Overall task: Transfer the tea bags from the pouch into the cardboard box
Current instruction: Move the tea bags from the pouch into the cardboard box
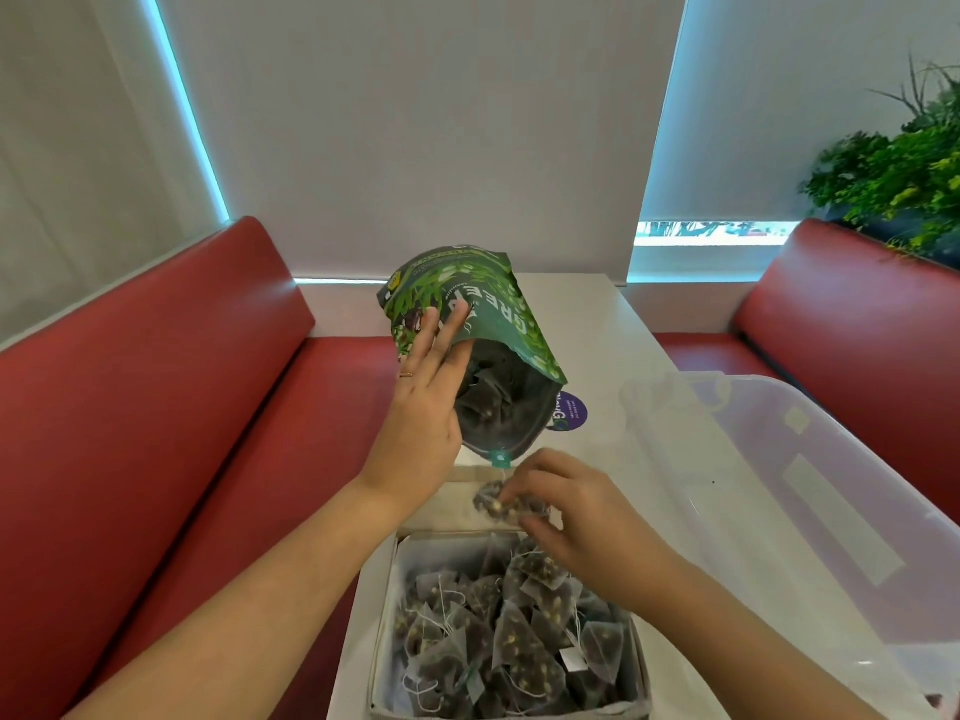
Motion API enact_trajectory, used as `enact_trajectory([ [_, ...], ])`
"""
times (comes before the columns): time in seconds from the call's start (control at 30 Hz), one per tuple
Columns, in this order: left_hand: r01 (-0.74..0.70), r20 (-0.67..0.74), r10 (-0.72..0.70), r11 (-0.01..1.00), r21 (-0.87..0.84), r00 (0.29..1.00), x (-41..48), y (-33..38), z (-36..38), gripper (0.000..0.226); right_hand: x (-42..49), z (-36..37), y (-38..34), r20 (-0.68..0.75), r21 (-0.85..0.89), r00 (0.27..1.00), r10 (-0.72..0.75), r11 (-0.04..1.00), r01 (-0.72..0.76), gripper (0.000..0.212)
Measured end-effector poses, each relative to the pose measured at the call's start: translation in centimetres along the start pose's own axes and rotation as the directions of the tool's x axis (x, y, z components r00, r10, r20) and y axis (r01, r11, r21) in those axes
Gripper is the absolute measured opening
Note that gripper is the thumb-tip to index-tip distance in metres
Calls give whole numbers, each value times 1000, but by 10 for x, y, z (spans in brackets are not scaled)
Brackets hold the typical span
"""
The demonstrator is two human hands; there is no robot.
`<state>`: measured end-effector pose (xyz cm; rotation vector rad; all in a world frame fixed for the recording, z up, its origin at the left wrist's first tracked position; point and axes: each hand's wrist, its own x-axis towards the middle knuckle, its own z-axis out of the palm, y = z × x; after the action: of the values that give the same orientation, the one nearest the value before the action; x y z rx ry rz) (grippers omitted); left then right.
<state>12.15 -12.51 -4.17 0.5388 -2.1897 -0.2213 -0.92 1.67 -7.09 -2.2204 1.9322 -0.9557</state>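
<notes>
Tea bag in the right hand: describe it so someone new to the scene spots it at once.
On the white table between the red benches sits an open cardboard box heaped with tea bags. Just beyond its far edge, under the mouth of the green pouch, the right hand pinches one dark tea bag. It alone is in fingers, not lying in box or pouch.

The open top of the cardboard box (385, 615), near and central on the white table (587, 330), can be entered from above but is heaped with tea bags (519, 646). Its far edge is crowded by the tilted pouch (488, 309) held by the left hand (421, 413) and by the right hand (582, 511) pinching a tea bag (488, 500). The right side is blocked by a clear plastic bin (831, 485); bare tabletop is seen beyond the pouch.
</notes>
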Motion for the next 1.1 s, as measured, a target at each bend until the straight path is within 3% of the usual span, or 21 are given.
enact_trajectory([
  [0.17,23,1,-23,1000,-12,1000,-1,-2,-1,70,-12,12,-3,226,-61,973,41,998,-28,33],
  [0.33,44,2,-44,999,-31,999,-4,-1,0,72,-4,-1,-10,-58,-34,997,55,998,-57,20],
  [0.43,41,18,-40,998,-57,999,-4,1,2,70,21,-2,-19,-204,-125,979,-21,992,-5,27],
  [0.5,30,29,-28,996,-82,999,-3,4,4,69,46,-1,-22,-111,-241,994,6,970,-33,42],
  [0.57,19,31,-15,993,-118,999,-3,8,6,69,76,4,-19,101,-407,981,166,907,-112,58],
  [0.67,30,39,-24,986,-165,999,-4,15,6,67,109,11,-8,351,-635,837,419,764,-116,82],
  [0.87,86,34,-80,974,-212,996,-3,16,9,71,108,14,-12,406,-699,789,460,713,-56,49],
  [1.0,111,76,-96,969,-222,992,-6,14,13,72,87,2,-17,266,-449,935,236,888,-96,21],
  [1.1,119,92,-102,972,-201,991,-6,9,14,70,76,0,-20,248,-465,952,179,884,-45,21],
])
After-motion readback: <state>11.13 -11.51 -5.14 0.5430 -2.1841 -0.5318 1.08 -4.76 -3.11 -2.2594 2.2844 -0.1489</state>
